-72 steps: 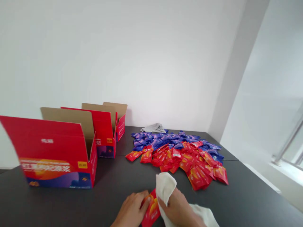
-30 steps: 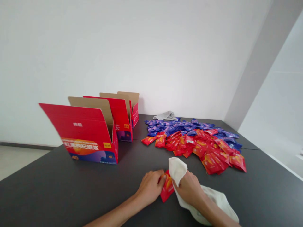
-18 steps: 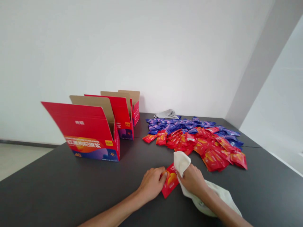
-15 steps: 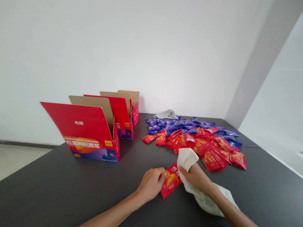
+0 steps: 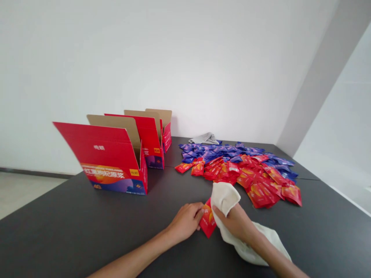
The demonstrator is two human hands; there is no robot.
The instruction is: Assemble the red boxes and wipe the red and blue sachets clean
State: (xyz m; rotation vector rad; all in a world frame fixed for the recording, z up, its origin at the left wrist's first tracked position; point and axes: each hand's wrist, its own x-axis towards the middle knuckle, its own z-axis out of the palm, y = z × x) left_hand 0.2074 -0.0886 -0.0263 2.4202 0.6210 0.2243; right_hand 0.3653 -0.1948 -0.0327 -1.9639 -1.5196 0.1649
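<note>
My left hand [image 5: 188,219] grips the left edge of a red sachet [image 5: 207,223] with an orange print, low over the dark table. In my right hand [image 5: 235,220] is a white cloth [image 5: 224,196], bunched between the fingers and covering the sachet's right part. The rest of the cloth trails under my right forearm onto the table. Just beyond my hands lies a heap of red sachets [image 5: 261,185], and behind it a spread of blue-purple sachets [image 5: 211,153].
Open red cartons with raised flaps stand in a row on the left: a near carton [image 5: 116,179], a middle carton [image 5: 153,160] and a far carton [image 5: 167,137]. A grey cloth [image 5: 204,138] lies at the back of the black table [image 5: 162,197], close to the white wall.
My right hand has moved the white cloth left, over the sachet's right part. My left hand still holds the sachet's left side.
</note>
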